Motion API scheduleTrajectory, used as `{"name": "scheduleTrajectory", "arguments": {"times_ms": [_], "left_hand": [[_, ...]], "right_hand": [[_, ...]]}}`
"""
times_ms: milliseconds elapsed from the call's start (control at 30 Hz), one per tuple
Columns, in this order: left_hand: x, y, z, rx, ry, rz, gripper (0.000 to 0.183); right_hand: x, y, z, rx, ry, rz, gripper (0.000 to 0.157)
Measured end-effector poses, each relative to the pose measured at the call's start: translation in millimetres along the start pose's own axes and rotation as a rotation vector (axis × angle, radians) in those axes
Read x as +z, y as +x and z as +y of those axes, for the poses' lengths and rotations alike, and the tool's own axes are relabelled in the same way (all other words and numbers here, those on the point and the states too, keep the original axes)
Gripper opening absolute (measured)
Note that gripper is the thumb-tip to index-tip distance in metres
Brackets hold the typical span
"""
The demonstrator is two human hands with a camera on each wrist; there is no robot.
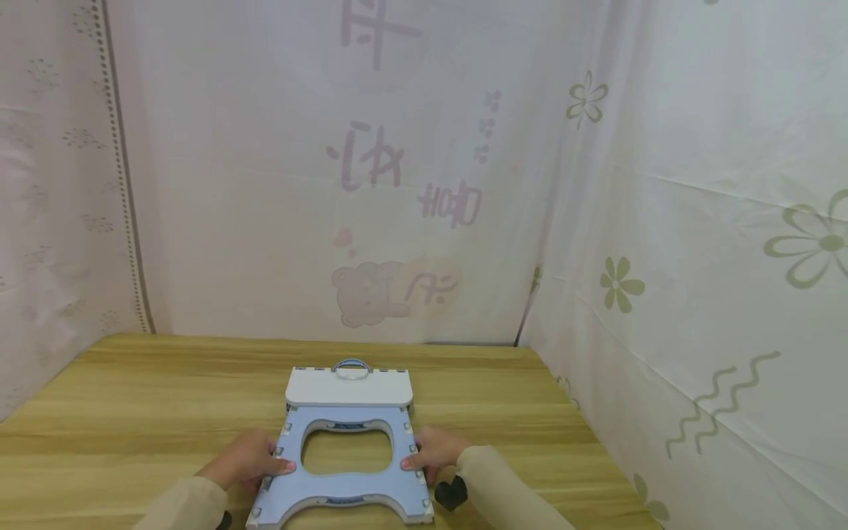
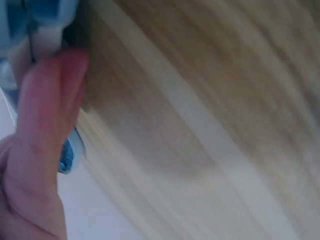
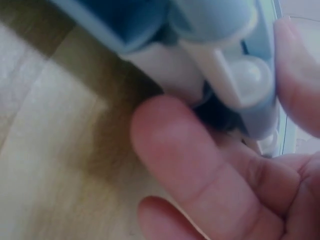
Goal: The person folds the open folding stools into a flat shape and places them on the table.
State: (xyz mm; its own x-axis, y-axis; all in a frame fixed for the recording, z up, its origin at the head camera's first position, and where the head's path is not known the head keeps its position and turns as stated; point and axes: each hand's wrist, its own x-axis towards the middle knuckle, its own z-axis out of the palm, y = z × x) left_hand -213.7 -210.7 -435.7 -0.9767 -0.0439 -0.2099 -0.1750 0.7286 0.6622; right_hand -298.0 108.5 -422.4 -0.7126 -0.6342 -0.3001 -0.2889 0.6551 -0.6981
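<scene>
A folding step stool [image 1: 358, 482] is tilted toward me, its light blue leg frame nearest and its white top panel [image 1: 348, 389] with a small loop handle [image 1: 351, 368] at the far end. My left hand [image 1: 248, 460] grips the left edge of the frame, thumb over the blue face and fingers behind it. On the opposite edge, my right hand [image 1: 437, 450] holds the frame the same way. In the right wrist view, curled fingers [image 3: 175, 145] reach under the white hinge parts [image 3: 220, 75]. The left wrist view shows fingers [image 2: 42, 115] against the stool's side.
The stool is over a wood-grain table [image 1: 165, 397]. Pale printed curtains hang around it: one behind [image 1: 265, 221], one at the left [image 1: 59, 206] and a flowered one at the right [image 1: 695, 184].
</scene>
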Motion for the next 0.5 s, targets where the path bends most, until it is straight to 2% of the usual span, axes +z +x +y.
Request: {"name": "scheduleTrajectory", "arguments": {"times_ms": [267, 500], "left_hand": [[1.6, 0.6, 3.7, 0.017, 0.011, 0.030, 0.028], [0.9, 4.4, -1.6, 0.070, 0.029, 0.054, 0.028]], "right_hand": [[0.6, -1.9, 0.2, 0.026, -0.027, 0.011, 0.016], [-0.6, -3.8, -5.3, 0.047, -0.064, 0.026, 0.019]]}}
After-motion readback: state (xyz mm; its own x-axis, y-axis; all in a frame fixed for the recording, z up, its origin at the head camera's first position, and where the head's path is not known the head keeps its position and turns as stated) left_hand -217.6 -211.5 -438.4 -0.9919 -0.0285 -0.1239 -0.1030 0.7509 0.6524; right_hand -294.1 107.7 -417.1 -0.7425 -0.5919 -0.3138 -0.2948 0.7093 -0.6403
